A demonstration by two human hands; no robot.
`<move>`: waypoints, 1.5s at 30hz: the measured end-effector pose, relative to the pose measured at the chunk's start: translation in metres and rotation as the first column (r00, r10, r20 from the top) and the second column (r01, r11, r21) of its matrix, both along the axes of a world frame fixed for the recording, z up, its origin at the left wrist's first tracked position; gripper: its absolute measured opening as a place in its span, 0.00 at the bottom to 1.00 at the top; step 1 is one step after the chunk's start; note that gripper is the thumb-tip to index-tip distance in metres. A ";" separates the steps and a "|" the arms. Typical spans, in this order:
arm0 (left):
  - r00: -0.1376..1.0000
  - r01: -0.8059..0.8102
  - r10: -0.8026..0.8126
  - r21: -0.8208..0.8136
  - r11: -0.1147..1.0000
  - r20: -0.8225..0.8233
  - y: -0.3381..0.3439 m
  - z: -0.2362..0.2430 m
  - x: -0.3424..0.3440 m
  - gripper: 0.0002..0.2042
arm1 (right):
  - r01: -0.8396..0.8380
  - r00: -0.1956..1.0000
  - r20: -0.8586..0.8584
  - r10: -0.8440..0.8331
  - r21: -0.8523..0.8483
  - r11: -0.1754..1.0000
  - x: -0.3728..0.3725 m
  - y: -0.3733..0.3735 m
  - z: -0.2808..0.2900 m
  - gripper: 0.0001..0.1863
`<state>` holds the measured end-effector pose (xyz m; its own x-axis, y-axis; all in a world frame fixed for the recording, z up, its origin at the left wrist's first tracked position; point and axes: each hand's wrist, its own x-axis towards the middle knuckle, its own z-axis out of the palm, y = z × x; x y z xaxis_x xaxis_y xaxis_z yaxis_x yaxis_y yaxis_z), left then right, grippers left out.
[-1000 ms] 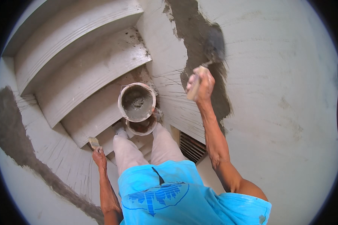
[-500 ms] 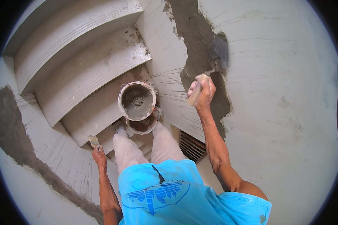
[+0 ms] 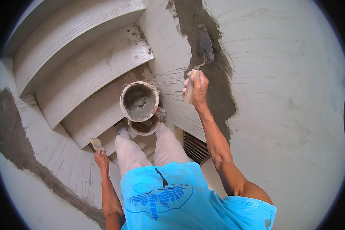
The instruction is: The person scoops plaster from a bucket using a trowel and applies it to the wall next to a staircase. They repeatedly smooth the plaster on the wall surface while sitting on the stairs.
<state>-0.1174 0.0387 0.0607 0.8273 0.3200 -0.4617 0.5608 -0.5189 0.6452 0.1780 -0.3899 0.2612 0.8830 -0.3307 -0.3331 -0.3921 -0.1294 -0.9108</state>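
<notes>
My right hand (image 3: 197, 89) is closed round the wooden handle of a trowel (image 3: 205, 44). The trowel's blade lies over a band of wet grey mortar (image 3: 222, 92) that runs down the right wall; whether it touches the mortar I cannot tell. Lower on the left, my left hand (image 3: 101, 158) grips a paintbrush (image 3: 96, 144), its bristle end pointing up and away from me. Between my hands, ahead of my legs, stands a bucket (image 3: 123, 111) of grey mortar. A second bucket (image 3: 145, 135) with brownish contents sits partly behind it.
Pale steps (image 3: 99, 53) curve upward at the far left. Another mortar band (image 3: 13, 126) crosses the left wall. Beside my right leg is a dark slatted vent (image 3: 195, 147). The bare right wall (image 3: 272, 103) extends past the mortar.
My right hand and the trowel have moved left and slightly up, from the mortar's right edge onto its middle. My left hand, the brush and the buckets stay nearly the same.
</notes>
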 end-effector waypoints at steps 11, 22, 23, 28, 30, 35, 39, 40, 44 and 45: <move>1.000 0.003 -0.003 0.032 0.999 -0.009 -0.001 0.005 0.010 0.16 | 0.139 0.977 0.152 -0.150 0.085 0.987 -0.041 -0.006 -0.001 0.14; 0.997 0.041 -0.041 0.005 0.999 -0.058 0.002 0.002 0.010 0.17 | 0.091 0.992 0.078 -0.098 0.078 0.993 -0.016 -0.018 0.006 0.14; 0.997 0.041 -0.041 0.005 0.999 -0.064 0.003 0.002 0.010 0.17 | 0.112 0.989 0.081 -0.121 0.113 0.987 -0.022 -0.018 0.009 0.14; 0.998 0.031 -0.029 0.033 0.999 -0.056 0.001 0.006 0.016 0.16 | 0.112 0.985 0.116 -0.131 0.158 0.981 -0.063 -0.015 0.023 0.19; 0.998 0.033 -0.031 0.032 0.999 -0.051 0.002 0.005 0.013 0.16 | 0.088 0.990 0.096 -0.103 0.151 0.985 -0.064 -0.015 0.025 0.17; 0.998 0.064 -0.064 0.021 0.998 -0.014 0.004 -0.002 0.011 0.17 | 0.064 0.998 0.015 -0.065 0.044 0.997 -0.030 -0.010 0.023 0.14; 0.998 0.049 -0.049 0.010 0.999 -0.042 0.003 -0.001 0.018 0.17 | 0.081 0.994 0.068 -0.084 0.036 0.996 -0.034 -0.028 0.017 0.14; 0.998 0.035 -0.034 0.017 0.999 -0.056 0.005 -0.006 0.014 0.17 | 0.101 0.991 0.083 -0.105 0.057 0.993 -0.044 -0.028 0.018 0.14; 0.998 0.039 -0.037 0.025 0.999 -0.051 0.003 0.004 0.020 0.16 | 0.123 0.988 0.085 -0.129 0.071 0.990 -0.081 -0.026 0.022 0.16; 0.998 0.052 -0.051 0.026 0.998 -0.036 0.003 0.003 0.021 0.16 | 0.114 0.991 0.067 -0.119 0.062 0.991 -0.083 -0.027 0.021 0.16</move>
<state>-0.0969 0.0416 0.0634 0.8261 0.2906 -0.4828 0.5554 -0.5646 0.6105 0.0945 -0.4165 0.2820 0.8616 -0.4147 -0.2928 -0.3357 -0.0329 -0.9414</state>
